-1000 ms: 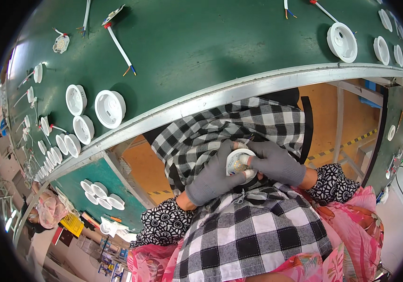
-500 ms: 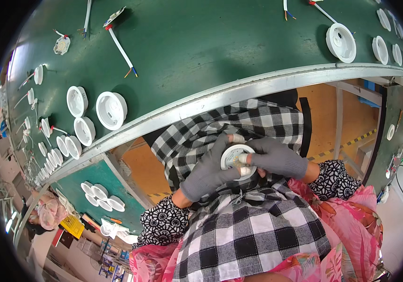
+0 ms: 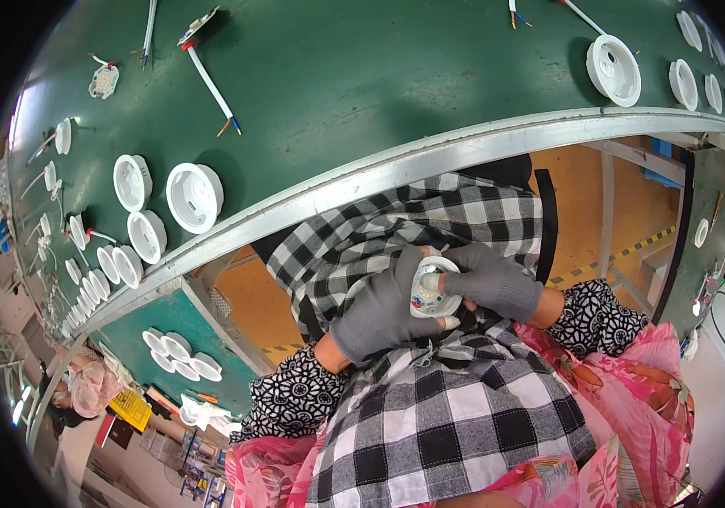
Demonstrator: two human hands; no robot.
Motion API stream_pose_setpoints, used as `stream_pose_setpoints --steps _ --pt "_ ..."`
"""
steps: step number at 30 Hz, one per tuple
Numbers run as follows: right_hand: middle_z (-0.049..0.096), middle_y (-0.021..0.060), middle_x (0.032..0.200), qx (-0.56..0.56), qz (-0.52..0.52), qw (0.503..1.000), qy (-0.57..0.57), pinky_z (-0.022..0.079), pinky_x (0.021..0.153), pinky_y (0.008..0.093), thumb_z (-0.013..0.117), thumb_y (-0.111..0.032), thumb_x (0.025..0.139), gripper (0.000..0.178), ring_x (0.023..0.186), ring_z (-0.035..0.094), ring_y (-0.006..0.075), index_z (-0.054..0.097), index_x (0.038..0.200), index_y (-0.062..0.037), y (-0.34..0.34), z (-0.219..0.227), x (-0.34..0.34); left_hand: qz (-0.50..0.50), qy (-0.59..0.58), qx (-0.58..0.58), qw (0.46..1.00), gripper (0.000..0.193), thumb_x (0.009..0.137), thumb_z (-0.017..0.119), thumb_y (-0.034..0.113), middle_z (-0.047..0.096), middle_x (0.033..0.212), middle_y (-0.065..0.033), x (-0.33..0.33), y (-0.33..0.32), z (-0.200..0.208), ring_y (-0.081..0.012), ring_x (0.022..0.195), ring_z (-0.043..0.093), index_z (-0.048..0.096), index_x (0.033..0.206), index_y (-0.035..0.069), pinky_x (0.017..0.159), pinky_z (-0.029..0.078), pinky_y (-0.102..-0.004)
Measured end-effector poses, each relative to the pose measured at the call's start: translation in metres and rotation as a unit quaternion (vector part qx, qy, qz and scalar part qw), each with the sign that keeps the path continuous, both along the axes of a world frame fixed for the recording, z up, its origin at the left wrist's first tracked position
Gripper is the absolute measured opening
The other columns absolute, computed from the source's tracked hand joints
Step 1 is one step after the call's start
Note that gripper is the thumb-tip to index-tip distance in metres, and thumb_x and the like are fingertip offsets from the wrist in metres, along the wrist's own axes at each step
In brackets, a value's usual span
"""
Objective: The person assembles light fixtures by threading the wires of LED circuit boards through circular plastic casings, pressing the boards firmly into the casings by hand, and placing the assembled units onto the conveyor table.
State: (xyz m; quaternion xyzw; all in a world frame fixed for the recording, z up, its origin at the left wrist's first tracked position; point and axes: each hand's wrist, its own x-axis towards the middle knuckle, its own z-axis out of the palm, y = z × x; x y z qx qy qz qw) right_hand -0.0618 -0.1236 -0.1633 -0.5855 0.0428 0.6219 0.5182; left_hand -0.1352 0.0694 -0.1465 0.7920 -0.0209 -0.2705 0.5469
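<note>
Over my lap I hold a round white lamp housing [image 3: 434, 311], its open side turned toward me. My left hand [image 3: 375, 313], in a grey glove with pale fingertips, wraps around the housing's left side and rim. Inside the housing shows a small board with yellowish LED dots [image 3: 425, 296] and a bit of red and blue near its lower left. My right hand [image 3: 495, 284], gloved the same way, has its fingers bent at the housing's right side, with a pale fingertip pressing on the board. The undersides of both hands are hidden.
A metal-edged green bench [image 3: 320, 93] spans the far side. White round housings [image 3: 194, 198] stand along its left edge, others [image 3: 613, 71] at the right. An LED board with a white cable [image 3: 207, 87] lies there. Lower left, several white discs [image 3: 176, 345] rest on a green surface.
The housing has turned in my hands, so more of the LED board and some red and blue now show. My right fingertip has shifted up over the board.
</note>
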Motion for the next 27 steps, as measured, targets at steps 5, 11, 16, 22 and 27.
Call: stream_pose_setpoints --steps 5,11,16,22,27 --pt "0.067 0.0063 0.075 0.003 -0.006 1.000 -0.012 0.044 0.044 0.0216 0.068 -0.029 0.087 0.037 0.048 0.055 0.0065 0.068 0.107 0.0026 0.002 -0.002 0.006 0.004 0.012 -0.009 1.000 0.089 0.069 0.085 0.031 0.064 0.107 -0.0214 0.001 0.001 -0.009 -0.0361 0.093 0.069 0.034 0.134 0.000 0.076 0.057 -0.0408" --pt "0.068 0.0096 0.091 0.059 0.085 0.989 -0.110 0.051 0.060 0.0275 0.067 -0.036 0.087 0.048 0.067 0.063 0.0116 0.061 0.116 0.0019 -0.009 0.049 0.037 -0.052 -0.002 0.015 0.999 0.082 0.072 0.083 0.028 0.062 0.112 -0.0213 0.019 0.006 0.034 -0.0347 0.094 0.068 0.037 0.136 0.004 0.078 0.056 -0.0406" --pt "0.067 0.0114 0.092 0.154 0.143 0.936 -0.281 0.049 0.070 0.0300 0.073 -0.029 0.079 0.041 0.079 0.062 0.0161 0.063 0.109 -0.0025 -0.022 0.145 0.104 0.064 -0.106 -0.117 0.985 0.082 0.074 0.085 0.030 0.052 0.091 -0.0053 0.036 0.049 0.138 -0.0177 0.078 0.053 0.041 0.138 0.005 0.077 0.047 -0.0309" --pt "0.056 0.0040 0.081 -0.017 0.111 0.430 -0.896 0.048 0.068 0.0351 0.066 -0.013 0.076 0.031 0.075 0.059 0.0206 0.059 0.106 -0.0090 0.048 0.145 0.204 0.272 -0.181 0.162 0.931 0.031 0.083 0.069 0.012 0.052 0.080 -0.0015 0.074 0.089 0.166 -0.0113 0.072 0.052 0.058 0.110 0.004 0.067 0.043 -0.0267" --pt "0.057 0.0053 0.088 -0.123 0.191 0.232 -0.946 0.048 0.074 0.0350 0.058 -0.010 0.082 0.030 0.087 0.059 0.0194 0.056 0.111 -0.0110 0.107 0.090 0.296 0.279 -0.265 0.384 0.839 0.034 0.087 0.068 0.031 0.057 0.083 -0.0080 0.132 0.130 0.130 -0.0221 0.072 0.059 0.059 0.105 0.004 0.068 0.048 -0.0342"
